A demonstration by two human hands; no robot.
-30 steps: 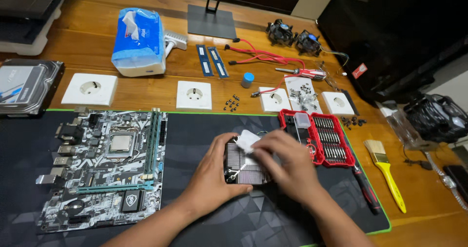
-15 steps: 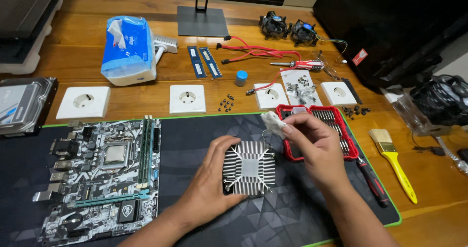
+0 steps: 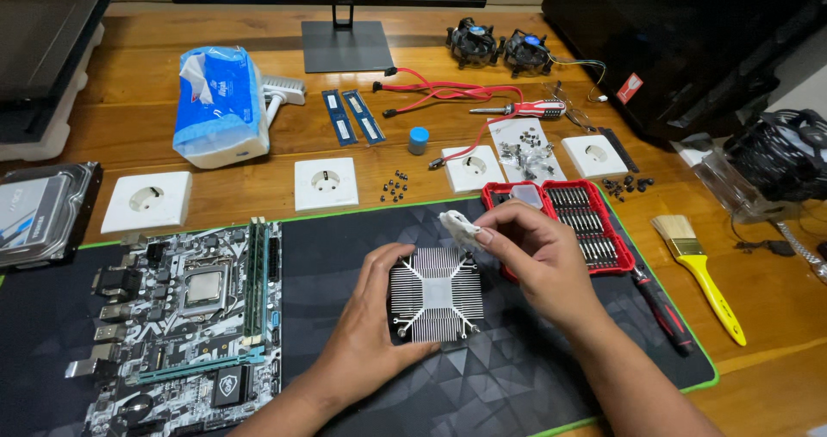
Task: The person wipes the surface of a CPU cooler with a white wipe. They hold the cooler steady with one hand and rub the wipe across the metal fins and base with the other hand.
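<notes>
A round finned aluminium heatsink (image 3: pixel 435 295) lies on the dark mat (image 3: pixel 534 377), its flat centre plate facing up. My left hand (image 3: pixel 372 312) grips its left edge with thumb and fingers. Just above the heatsink's upper right corner, my right hand (image 3: pixel 534 260) pinches a small crumpled white tissue (image 3: pixel 459 227). The tissue is lifted off the metal, not touching it.
A motherboard (image 3: pixel 185 321) lies on the mat's left part. A red screwdriver bit case (image 3: pixel 573 221) sits open behind my right hand, with a black-red screwdriver (image 3: pixel 662 312) and a yellow-handled brush (image 3: pixel 702 273) to the right. White sockets, screws, a tissue pack (image 3: pixel 220 105), memory sticks, two fans and a hard drive (image 3: pixel 39 213) lie on the wooden table.
A second ago both hands covered the heatsink with the tissue pressed on it. My right hand has since lifted the tissue up and to the right, baring the fins and centre plate.
</notes>
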